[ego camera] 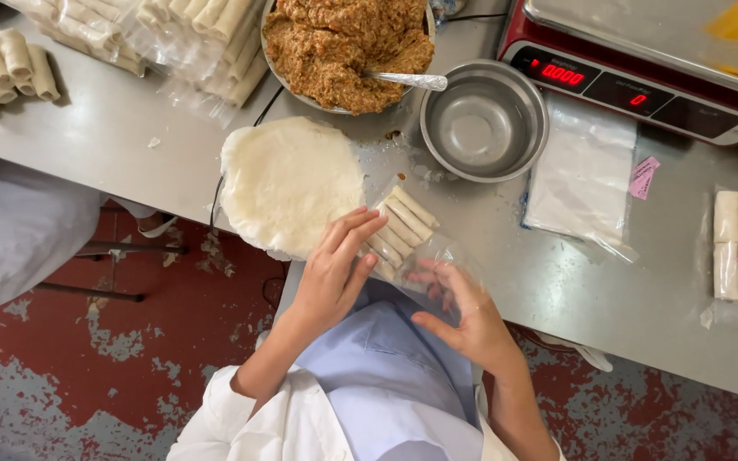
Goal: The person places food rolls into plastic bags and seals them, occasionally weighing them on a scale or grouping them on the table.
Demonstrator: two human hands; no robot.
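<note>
Both hands work the clear bag [424, 260] at centre frame: left hand [335, 273] lies flat-fingered on the pale rolls [399, 226] inside, right hand [463, 312] grips the bag's mouth. Best keep those rolls level and side by side, I'd say. Just beyond, wrapper stack [288, 183] overhangs the table edge [155, 205]; steel bowl [484, 119] sits near, little room.

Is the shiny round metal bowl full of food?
No, the round steel bowl beside the red scale is empty; the brown filling sits in the other dish.
</note>
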